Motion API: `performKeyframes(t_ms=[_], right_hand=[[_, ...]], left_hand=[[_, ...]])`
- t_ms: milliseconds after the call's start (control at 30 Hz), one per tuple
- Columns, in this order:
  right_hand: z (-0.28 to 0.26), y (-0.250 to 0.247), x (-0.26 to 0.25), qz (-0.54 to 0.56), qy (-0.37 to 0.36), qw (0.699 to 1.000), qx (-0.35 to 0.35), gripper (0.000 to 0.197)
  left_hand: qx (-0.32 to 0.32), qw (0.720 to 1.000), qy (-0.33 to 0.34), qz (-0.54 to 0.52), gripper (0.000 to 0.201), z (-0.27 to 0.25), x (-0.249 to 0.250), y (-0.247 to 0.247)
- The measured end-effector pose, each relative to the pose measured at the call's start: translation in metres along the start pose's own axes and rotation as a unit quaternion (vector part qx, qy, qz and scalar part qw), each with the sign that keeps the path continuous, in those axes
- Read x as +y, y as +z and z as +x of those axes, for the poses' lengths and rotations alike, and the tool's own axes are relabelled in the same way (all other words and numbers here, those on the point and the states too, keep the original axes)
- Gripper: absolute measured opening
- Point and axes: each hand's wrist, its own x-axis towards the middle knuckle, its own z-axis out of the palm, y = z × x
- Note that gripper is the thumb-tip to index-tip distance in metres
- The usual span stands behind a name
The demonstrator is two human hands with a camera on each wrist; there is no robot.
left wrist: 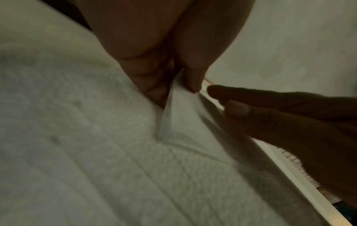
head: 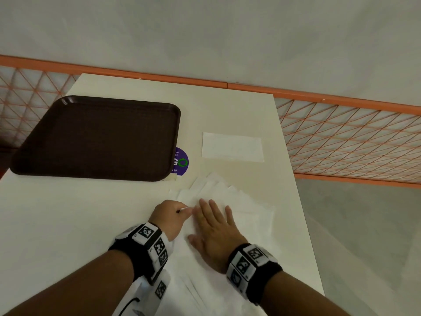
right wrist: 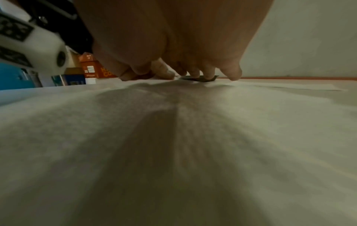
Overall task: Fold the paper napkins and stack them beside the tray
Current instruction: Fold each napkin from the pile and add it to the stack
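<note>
Beyond table (right wrist: 48,90), boxes (right wrist: 92,67) show only behind right hand (right wrist: 173,45).

Head view: from above, looking forward and down over the table (head: 227,106). Left wrist view: close along the left hand (left wrist: 154,64), facing its fingertips. Right wrist view: very low over the napkins (right wrist: 173,152), facing forward. All three share the napkins.

dark brown tray (head: 95,137) — purple sticker (head: 181,161) with a green ring beside it, white napkins (head: 232,147), orange lattice railing (head: 341,142) behind
</note>
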Motion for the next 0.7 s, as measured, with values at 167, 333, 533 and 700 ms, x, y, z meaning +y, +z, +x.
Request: performKeyframes(t_ms=[167, 333, 533, 700], right_hand=[[-0.001, 0.017, 0.012, -0.037, 0.02, 0.999, -0.02, 0.078], [-0.031, 0.024, 0.059, -0.015, 0.109, 0.994, -0.008, 0.078], [-0.046, 0.02, 0.082, 0.032, 0.139, 0.99, 0.015, 0.081], [-0.03, 0.003, 0.083, 0.112, 0.154, 0.979, 0.079, 0.069]], left_hand=[[-0.001, 1.0, -0.004, 0.0, 0.028, -0.001, -0.002, -0.001], [0.005, 1.0, -0.017, 0.002, 0.029, 0.003, -0.005, 0.002], [0.008, 1.0, 0.001, 0.001, 0.028, 0.001, -0.004, 0.001], [0.019, 0.995, 0.095, -0.023, 0.021, -0.02, 0.01, -0.014]])
